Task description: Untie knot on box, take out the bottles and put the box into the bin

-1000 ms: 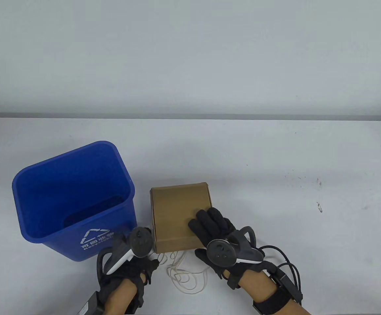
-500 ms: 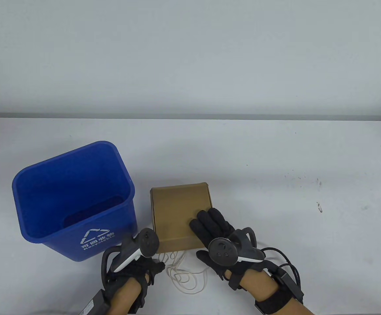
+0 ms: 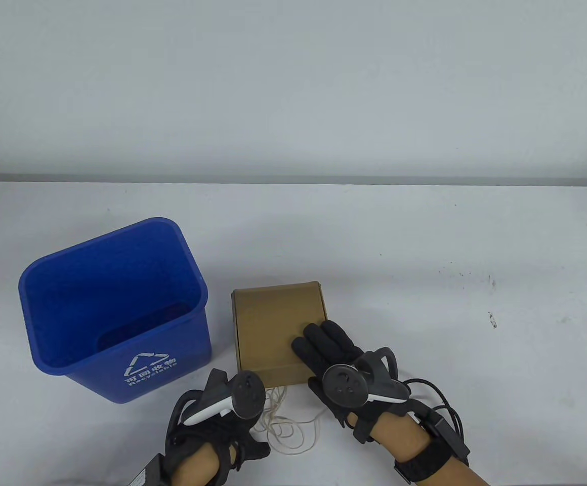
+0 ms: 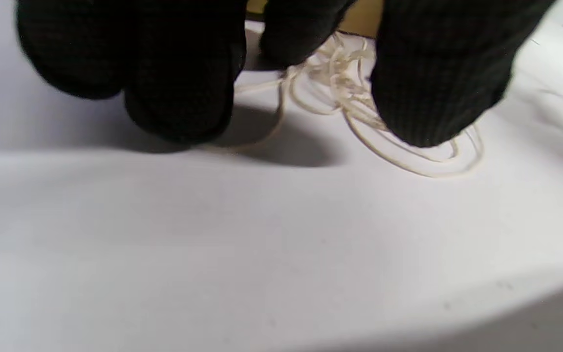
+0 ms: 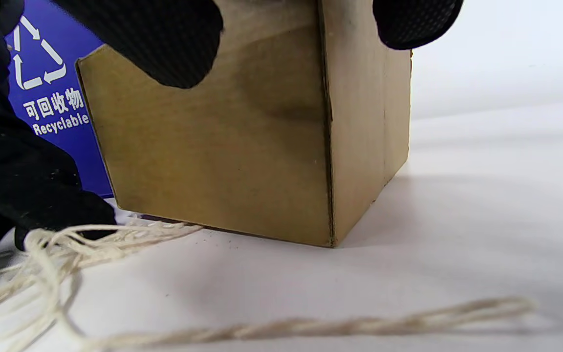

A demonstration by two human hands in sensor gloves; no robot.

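Note:
A closed brown cardboard box (image 3: 273, 319) (image 5: 213, 161) stands just right of the blue recycling bin (image 3: 121, 374) (image 5: 52, 98). My right hand (image 3: 324, 344) lies on the box's near right corner with straight fingers pressing on the lid, its thumb (image 5: 164, 44) hanging over the front face. The pale string (image 3: 286, 428) (image 4: 408, 156) (image 5: 311, 327) lies untied in loose loops on the table in front of the box. My left hand (image 3: 233, 425) (image 4: 306, 73) is curled over the loops' left side, and in the right wrist view its fingertips (image 5: 42, 215) pinch a bundle of strands. No bottles show.
The bin is open-topped and stands within a hand's width of the box's left side. Cables run from my right wrist (image 3: 440, 405) near the table's front edge. White tabletop (image 3: 425, 253) stretches to the right and behind the box, with a few dark specks.
My left hand has moved right and toward the table's near edge, away from the box's left front corner. The right hand stays on the lid, its thumb drawn in.

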